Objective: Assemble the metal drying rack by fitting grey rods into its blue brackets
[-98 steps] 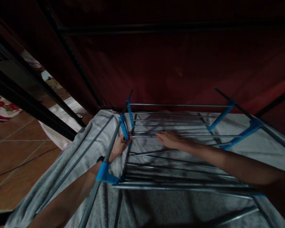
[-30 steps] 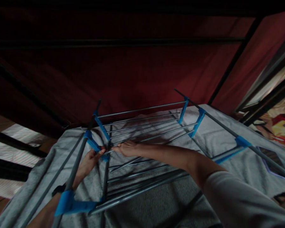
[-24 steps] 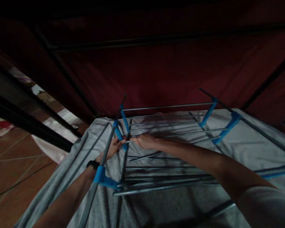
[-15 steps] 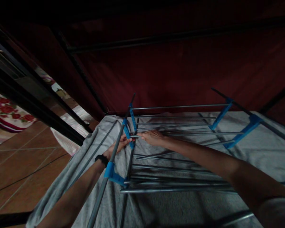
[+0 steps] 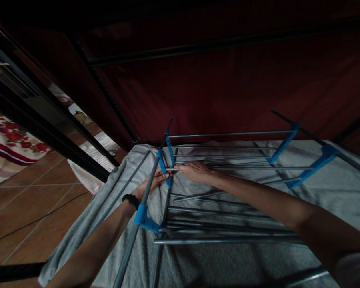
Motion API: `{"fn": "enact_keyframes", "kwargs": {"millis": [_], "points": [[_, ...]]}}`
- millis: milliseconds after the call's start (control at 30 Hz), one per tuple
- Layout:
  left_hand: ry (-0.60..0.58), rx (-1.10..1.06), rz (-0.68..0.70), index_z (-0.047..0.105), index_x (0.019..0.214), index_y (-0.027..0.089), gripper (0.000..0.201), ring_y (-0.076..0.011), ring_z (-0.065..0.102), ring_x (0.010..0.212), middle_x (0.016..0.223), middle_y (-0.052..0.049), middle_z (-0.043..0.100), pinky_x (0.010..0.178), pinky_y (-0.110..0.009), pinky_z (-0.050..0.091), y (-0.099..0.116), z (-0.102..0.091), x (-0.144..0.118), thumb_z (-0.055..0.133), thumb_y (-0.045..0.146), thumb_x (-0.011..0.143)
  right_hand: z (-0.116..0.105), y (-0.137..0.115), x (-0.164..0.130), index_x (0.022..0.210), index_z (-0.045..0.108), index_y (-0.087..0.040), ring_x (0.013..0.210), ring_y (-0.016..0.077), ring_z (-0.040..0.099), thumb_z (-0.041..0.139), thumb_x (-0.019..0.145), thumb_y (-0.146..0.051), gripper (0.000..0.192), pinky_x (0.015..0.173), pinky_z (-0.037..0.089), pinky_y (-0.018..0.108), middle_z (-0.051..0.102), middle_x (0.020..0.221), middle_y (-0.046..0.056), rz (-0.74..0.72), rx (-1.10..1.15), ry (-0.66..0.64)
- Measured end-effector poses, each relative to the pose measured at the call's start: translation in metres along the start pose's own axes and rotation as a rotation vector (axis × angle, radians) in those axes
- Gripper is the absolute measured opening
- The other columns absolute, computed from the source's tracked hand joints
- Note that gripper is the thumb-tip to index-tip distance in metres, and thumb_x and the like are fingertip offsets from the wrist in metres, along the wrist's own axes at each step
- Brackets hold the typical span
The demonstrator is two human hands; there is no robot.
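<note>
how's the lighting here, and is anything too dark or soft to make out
Head view: dim, the dark red backdrop fading to near black on top; head view: pale sheen along the metal tubes, shadows on the gray blanket; head view: sleeve soft and murky at bottom right.

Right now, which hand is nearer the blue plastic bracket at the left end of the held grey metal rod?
Left: the left hand holds the lower part of the bracket, while the right hand holds the rod farther right, off the bracket.
</note>
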State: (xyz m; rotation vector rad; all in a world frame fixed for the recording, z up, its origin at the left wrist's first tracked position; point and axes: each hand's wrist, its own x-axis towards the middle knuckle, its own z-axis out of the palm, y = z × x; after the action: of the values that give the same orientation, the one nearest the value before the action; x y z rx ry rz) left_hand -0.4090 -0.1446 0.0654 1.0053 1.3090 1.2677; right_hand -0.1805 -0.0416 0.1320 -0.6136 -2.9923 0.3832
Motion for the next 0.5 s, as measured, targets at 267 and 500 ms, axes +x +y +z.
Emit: {"fn": "enact_keyframes", "kwargs": {"millis": [267,500], "points": [[0.047,0.25,0.133,0.07,0.096,0.017,0.039,-0.0264,0.063,0.104,0.099,-0.008,0.073,0.093,-0.039,0.048,0.007,0.016,-0.006,0.076,0.05,0.077,0.002,0.001,0.001,0.144,0.049,-0.029,0.103,0.0247,0.068,0.035,0.104,-0.035,0.043,0.081,0.05,0.032,0.069,0.125,0.007,-0.006,-0.028,0.009],[0.109,0.34,0.206,0.067,0.095,0.016,0.036,-0.0255,0.064,0.099,0.097,-0.009,0.072,0.091,-0.039,0.049,0.005,0.025,-0.007,0.068,0.05,0.083,-0.001,-0.002,0.002,0.145,0.048,-0.032,0.105,0.0229,0.068,0.033,0.104,-0.038,0.044,0.083,0.049,0.03,0.07,0.123,0.006,0.015,-0.02,-0.013]]}}
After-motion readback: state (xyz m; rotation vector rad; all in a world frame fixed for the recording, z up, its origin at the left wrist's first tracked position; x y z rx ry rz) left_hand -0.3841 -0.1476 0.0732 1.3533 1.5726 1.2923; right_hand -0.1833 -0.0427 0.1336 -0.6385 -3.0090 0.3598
